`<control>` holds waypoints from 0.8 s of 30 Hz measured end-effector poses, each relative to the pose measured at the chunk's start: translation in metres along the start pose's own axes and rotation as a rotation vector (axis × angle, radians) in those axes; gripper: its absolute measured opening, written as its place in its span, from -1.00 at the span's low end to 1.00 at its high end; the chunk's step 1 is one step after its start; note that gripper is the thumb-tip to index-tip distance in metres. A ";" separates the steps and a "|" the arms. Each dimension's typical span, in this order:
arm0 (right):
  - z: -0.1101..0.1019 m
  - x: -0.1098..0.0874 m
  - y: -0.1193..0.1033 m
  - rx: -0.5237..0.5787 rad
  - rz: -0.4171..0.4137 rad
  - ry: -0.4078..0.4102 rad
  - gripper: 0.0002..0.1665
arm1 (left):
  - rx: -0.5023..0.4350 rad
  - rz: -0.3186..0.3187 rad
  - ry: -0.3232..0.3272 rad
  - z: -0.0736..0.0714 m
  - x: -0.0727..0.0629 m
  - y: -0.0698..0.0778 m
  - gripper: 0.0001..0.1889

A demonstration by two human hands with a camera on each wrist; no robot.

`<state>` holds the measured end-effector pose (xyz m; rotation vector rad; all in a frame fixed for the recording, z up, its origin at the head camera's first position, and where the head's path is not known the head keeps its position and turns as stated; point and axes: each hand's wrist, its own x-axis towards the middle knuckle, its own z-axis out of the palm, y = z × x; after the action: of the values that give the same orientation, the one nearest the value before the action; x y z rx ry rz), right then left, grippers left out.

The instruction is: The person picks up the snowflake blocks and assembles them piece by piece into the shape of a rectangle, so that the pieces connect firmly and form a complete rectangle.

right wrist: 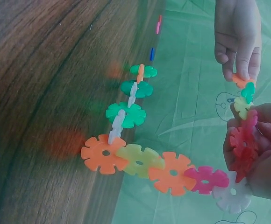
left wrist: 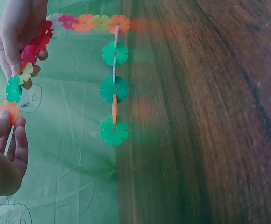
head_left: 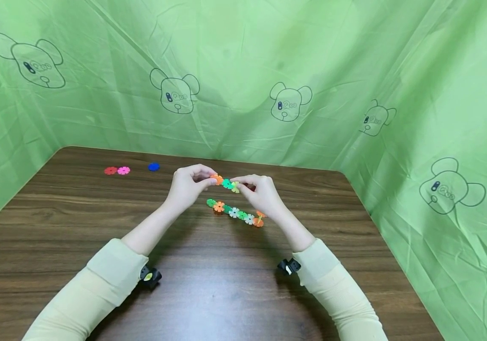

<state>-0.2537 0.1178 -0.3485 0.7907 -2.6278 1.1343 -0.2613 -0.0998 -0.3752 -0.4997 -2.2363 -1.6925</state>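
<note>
My left hand pinches an orange flower-shaped snowflake disc at the end of a chain of interlocked discs. A green disc joins it to a yellow one. My right hand holds the chain near the yellow disc, its fingers partly around pink and red discs. From there the chain runs on through a white disc and an orange disc. Its far stretch, ending in a green disc, reaches along the table below both hands. The right hand hides part of it in the head view.
Loose red, pink and blue discs lie at the back left of the brown wooden table. A green curtain with bear-face drawings stands behind the table and along its sides.
</note>
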 end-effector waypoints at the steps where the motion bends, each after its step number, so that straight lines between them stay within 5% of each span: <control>1: 0.000 0.000 0.000 0.001 0.000 0.000 -0.78 | 0.004 0.000 -0.002 0.000 0.000 0.000 -0.87; 24: 0.006 0.002 -0.001 -0.009 -0.083 0.021 -0.73 | -0.007 -0.042 -0.011 0.002 0.001 0.001 -0.83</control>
<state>-0.2545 0.1123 -0.3512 0.8721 -2.5562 1.1020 -0.2617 -0.0977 -0.3739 -0.4682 -2.2637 -1.7230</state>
